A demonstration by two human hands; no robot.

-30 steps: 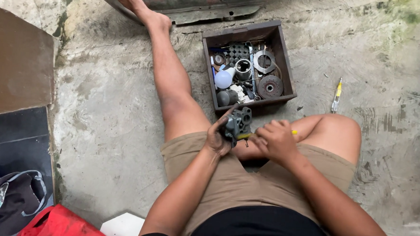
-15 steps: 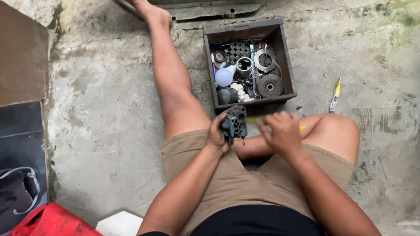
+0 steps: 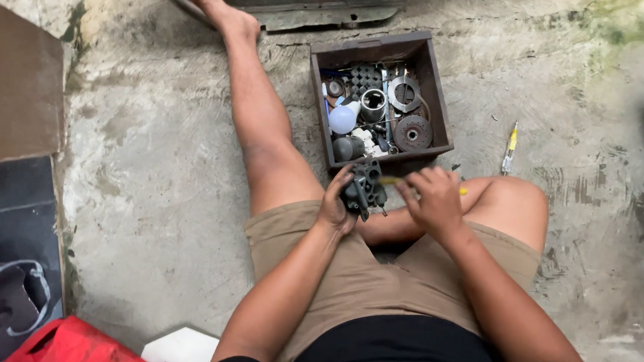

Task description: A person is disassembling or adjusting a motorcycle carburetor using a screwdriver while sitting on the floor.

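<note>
Little has moved: left hand (image 3: pixel 333 204) still grips the dark metal part (image 3: pixel 363 190); right hand (image 3: pixel 433 198), alongside, clasps a yellow-handled tool (image 3: pixel 389 181) pointing into it.

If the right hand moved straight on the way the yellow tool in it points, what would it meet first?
The right hand aims the yellow-handled tool leftward at the dark metal part gripped by the left hand. That part probably comes first; depth is unclear.

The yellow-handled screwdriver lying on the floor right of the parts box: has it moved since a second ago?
No. The yellow-handled screwdriver lies in the same spot on the concrete, equally far right of the wooden parts box; only the camera view shifted slightly.
</note>
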